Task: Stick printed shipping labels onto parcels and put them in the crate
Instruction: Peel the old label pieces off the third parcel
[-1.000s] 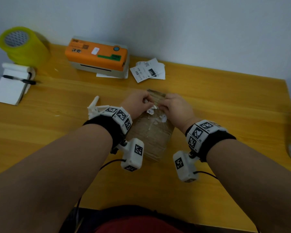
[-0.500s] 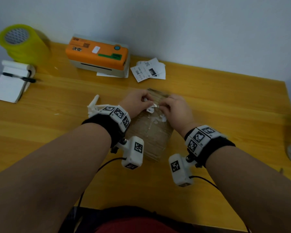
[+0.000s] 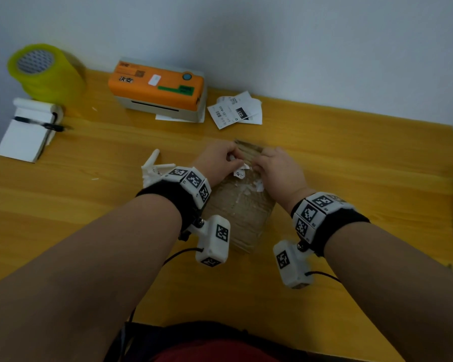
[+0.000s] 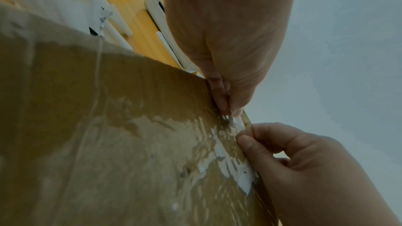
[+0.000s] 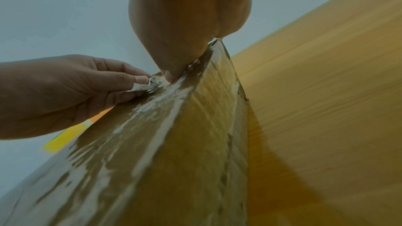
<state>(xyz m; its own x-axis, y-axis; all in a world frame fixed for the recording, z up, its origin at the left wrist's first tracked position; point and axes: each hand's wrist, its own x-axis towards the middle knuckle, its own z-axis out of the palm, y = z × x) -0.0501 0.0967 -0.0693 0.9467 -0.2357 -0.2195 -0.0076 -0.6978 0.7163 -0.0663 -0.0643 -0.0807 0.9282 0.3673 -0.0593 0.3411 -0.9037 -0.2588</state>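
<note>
Fingers: left fingers (image 5: pixel 121 75) were curled, thumb and forefinger pinching a torn white scrap of label (image 3: pixel 242 169) at the far end of the parcel (image 3: pixel 242 212); right fingers (image 4: pixel 219 92) were curled too, tips pressed down on the parcel's far edge beside that scrap, whether they also pinched it I cannot tell.
Left of parcel: tape roll (image 3: pixel 43 71) and notepad (image 3: pixel 24 137) well off to the left, white crumpled backing paper (image 3: pixel 153 168) just beside the left hand (image 3: pixel 217 160).
Parcel: brown, taped, lying on the desk (image 3: pixel 351 165) between both wrists, long axis running away from the person.
Beyond parcel: orange printer (image 3: pixel 157 88), then loose printed labels (image 3: pixel 234 112) to its right.
Right of parcel: right hand (image 3: pixel 277 173) at the far right corner.
Key relation: the scrap lay under the fingertips of both hands, about equally near to each, at the parcel's far end; any peel would likely run along the long axis, back toward the person.
Views: wrist cameras showed the pinch and the white residue under glossy tape; head camera showed the layout but hid the fingertips.
Crate: not in view.
</note>
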